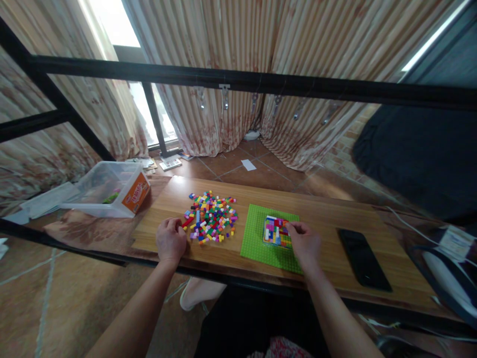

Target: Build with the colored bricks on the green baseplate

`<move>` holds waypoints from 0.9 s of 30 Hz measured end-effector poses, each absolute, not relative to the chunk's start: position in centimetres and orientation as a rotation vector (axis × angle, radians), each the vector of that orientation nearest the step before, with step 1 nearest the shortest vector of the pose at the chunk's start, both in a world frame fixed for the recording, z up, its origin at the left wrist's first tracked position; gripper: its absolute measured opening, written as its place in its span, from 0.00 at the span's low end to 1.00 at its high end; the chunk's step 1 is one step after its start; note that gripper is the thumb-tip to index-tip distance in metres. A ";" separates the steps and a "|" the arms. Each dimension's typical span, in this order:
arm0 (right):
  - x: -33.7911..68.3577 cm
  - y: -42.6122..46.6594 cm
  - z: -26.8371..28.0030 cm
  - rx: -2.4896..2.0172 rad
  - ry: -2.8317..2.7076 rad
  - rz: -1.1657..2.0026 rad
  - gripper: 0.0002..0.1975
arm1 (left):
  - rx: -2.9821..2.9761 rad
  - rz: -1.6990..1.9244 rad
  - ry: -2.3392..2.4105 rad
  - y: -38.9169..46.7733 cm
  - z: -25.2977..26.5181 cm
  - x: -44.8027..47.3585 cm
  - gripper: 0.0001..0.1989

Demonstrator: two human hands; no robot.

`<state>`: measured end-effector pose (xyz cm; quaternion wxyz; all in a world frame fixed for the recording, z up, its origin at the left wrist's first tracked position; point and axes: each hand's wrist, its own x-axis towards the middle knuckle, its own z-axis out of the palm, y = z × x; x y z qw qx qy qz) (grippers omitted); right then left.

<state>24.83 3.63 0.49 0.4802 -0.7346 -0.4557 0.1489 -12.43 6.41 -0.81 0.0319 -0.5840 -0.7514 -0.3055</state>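
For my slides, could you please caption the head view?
Right hand at a brick build on a green baseplate, left hand beside loose bricks.

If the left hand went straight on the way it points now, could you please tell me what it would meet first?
Most likely the red brick just ahead of the left hand, then the pile; whether hand and brick touch is unclear.
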 end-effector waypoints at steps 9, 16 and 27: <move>24.6 3.1 0.8 -1.843 -1.265 0.183 0.22 | -1.796 -0.946 -2.307 6.4 -1.0 -12.5 0.11; 25.9 4.5 -0.9 -1.788 -1.105 0.305 0.26 | -1.792 -0.929 -2.325 6.4 -0.8 -12.3 0.10; 25.2 6.0 -1.0 -1.762 -1.292 0.428 0.23 | -1.788 -0.943 -2.323 6.4 -1.0 -12.4 0.11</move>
